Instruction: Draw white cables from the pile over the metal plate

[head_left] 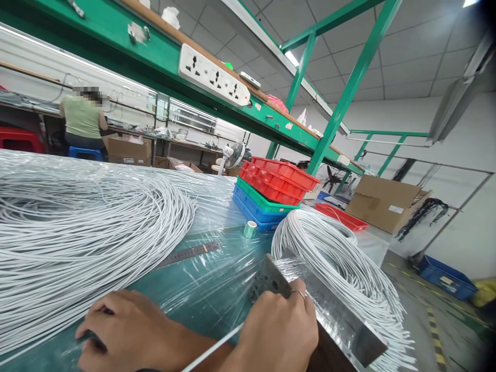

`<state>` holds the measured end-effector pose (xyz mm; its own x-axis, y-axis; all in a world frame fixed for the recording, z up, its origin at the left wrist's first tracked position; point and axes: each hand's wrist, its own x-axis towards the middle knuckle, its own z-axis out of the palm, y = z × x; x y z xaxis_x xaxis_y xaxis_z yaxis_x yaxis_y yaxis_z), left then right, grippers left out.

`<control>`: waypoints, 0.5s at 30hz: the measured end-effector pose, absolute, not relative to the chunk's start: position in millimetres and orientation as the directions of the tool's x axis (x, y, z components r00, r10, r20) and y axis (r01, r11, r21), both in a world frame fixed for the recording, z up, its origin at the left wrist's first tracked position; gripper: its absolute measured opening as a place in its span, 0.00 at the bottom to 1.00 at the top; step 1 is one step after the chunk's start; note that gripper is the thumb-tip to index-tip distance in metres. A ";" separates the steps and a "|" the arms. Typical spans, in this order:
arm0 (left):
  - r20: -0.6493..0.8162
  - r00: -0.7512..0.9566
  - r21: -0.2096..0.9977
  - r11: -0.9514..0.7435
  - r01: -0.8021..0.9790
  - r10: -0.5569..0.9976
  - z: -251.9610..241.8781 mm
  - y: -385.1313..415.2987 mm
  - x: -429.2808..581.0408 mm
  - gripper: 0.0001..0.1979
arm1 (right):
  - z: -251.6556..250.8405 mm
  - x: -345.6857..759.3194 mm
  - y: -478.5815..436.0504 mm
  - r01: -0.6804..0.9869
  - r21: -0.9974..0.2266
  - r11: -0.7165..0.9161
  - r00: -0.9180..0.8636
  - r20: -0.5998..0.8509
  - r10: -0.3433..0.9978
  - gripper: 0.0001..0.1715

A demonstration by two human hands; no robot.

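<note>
One white cable (217, 345) grasped by right fingers (298, 298), hold of left fingers (90, 330) unclear, carton label (396, 209) illegible.

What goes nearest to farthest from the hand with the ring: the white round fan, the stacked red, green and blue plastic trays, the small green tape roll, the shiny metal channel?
1. Metal channel: right at the ringed hand.
2. Tape roll: ahead, on the table.
3. Plastic trays: just behind the roll.
4. Fan: far off, beyond the table.
</note>
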<state>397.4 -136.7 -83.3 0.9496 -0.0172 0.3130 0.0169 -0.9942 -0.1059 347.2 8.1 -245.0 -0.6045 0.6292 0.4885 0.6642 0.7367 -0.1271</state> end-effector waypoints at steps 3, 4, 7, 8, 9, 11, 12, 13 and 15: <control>0.338 0.941 -0.102 -0.994 0.027 -0.009 -86.1 -136.3 398.5 0.17 | -244.7 346.8 7.7 0.667 -0.127 0.734 -0.603 0.486 0.632 0.19; 0.337 0.941 -0.095 -0.995 0.025 -0.009 -86.5 -136.2 398.7 0.17 | -245.0 347.0 7.6 0.669 -0.129 0.732 -0.602 0.484 0.635 0.19; 0.333 0.943 -0.064 -0.998 0.029 0.005 -85.9 -136.1 398.1 0.16 | -246.3 348.2 6.8 0.670 -0.130 0.731 -0.606 0.472 0.640 0.21; 0.330 0.944 -0.055 -0.998 0.031 0.011 -85.3 -136.2 397.6 0.16 | -246.7 348.6 6.6 0.668 -0.130 0.733 -0.611 0.468 0.639 0.21; 0.325 0.946 -0.048 -0.998 0.037 0.019 -84.5 -136.3 397.0 0.15 | -247.0 348.8 6.5 0.666 -0.130 0.735 -0.612 0.467 0.638 0.22; 0.308 0.951 -0.047 -0.998 0.042 0.025 -83.1 -136.5 396.0 0.15 | -247.1 348.8 6.2 0.666 -0.127 0.735 -0.612 0.471 0.635 0.22; 0.300 0.954 -0.049 -0.998 0.040 0.023 -82.5 -136.6 395.7 0.14 | -246.9 348.6 6.2 0.668 -0.121 0.734 -0.609 0.477 0.633 0.23; 0.294 0.955 -0.053 -0.998 0.043 0.025 -82.1 -136.6 395.7 0.14 | -246.5 348.3 6.1 0.670 -0.118 0.733 -0.606 0.483 0.632 0.23; 0.286 0.958 -0.059 -0.997 0.043 0.025 -81.9 -136.5 396.0 0.15 | -245.2 347.8 6.2 0.665 -0.126 0.736 -0.617 0.463 0.637 0.23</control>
